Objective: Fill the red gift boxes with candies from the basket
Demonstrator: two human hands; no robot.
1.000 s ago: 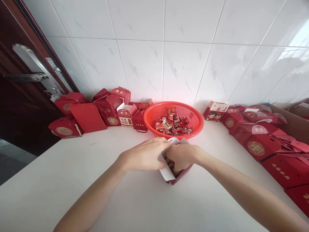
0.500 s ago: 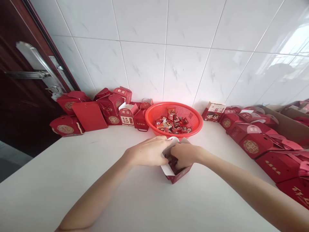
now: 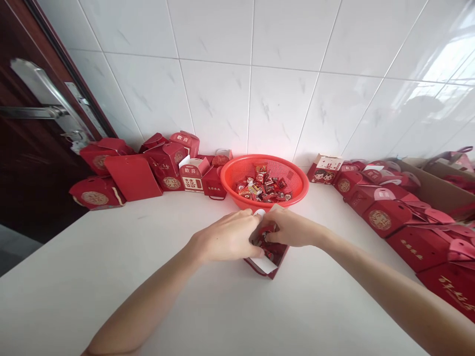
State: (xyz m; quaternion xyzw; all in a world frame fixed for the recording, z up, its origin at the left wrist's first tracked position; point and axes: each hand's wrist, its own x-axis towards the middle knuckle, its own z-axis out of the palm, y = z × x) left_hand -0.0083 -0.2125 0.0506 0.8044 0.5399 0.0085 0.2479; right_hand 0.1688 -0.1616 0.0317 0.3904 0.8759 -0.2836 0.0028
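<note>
A small red box [image 3: 279, 262] with white inner flaps stands open at the middle of the white table [image 3: 156, 296]. Wrapped candies [image 3: 267, 253] show inside it. My left hand [image 3: 230, 236] grips the box's left side, its thumb over the near white flap. At the box's right and far side is my right hand [image 3: 293, 228], its thumb reaching inside over the candies and its other fingers at the far edge; whether they pinch a candy is hard to make out. Just behind stands a red plastic basket [image 3: 302, 190] holding many wrapped candies [image 3: 263, 187].
Red gift boxes [image 3: 166, 165] are grouped at the back left, beside a dark door [image 3: 22, 163] with a metal handle. More red boxes [image 3: 401, 222] line the right side, near a cardboard box [image 3: 434, 185]. A tiled wall [image 3: 218, 99] rises behind.
My right hand has drawn partly out of the box toward its far right edge, uncovering the candies. The box has turned slightly. The whole view has shifted a little.
</note>
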